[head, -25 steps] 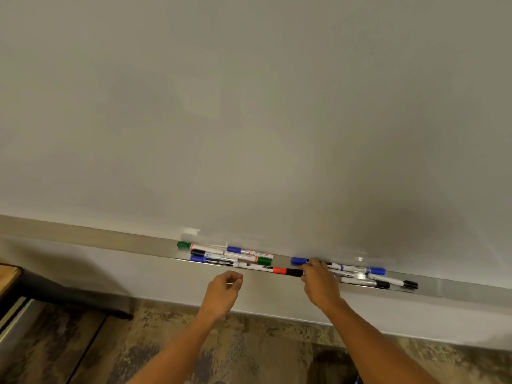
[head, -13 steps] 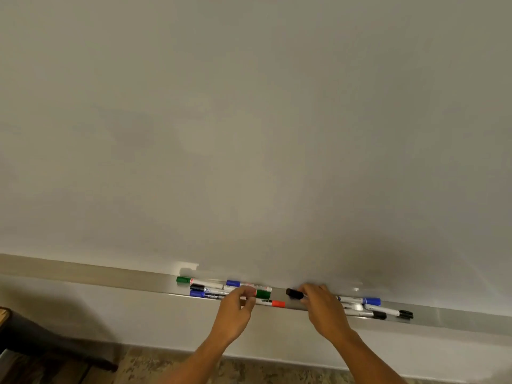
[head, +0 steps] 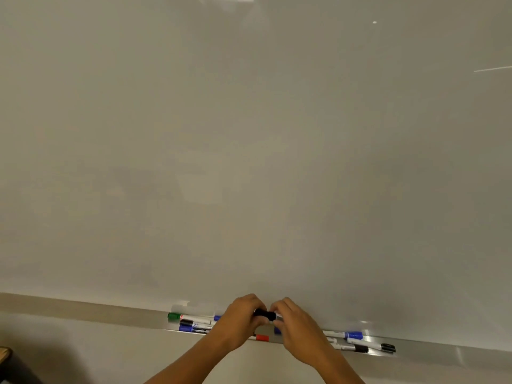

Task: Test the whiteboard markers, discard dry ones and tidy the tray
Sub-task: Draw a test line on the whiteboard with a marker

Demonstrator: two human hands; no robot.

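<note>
A black-capped marker (head: 265, 315) is held between both hands just above the metal tray (head: 83, 310), in front of the whiteboard (head: 249, 148). My left hand (head: 239, 321) grips the black cap end. My right hand (head: 296, 325) holds the white barrel, most of which is hidden by the fingers. In the tray lie a green-capped marker (head: 182, 317), a black one (head: 194, 324) and a blue one (head: 191, 329) on the left, and a red-capped marker (head: 261, 338) under my hands. Blue (head: 349, 334) and black markers (head: 357, 348) lie to the right.
The whiteboard fills most of the view and bears no writing. The wall (head: 83, 353) runs below the tray. A wooden table corner (head: 4, 353) shows at the far lower left.
My right hand lifted the black-capped marker out of the tray. My left hand came up from the tray and took hold of its cap end. The camera tilted upward.
</note>
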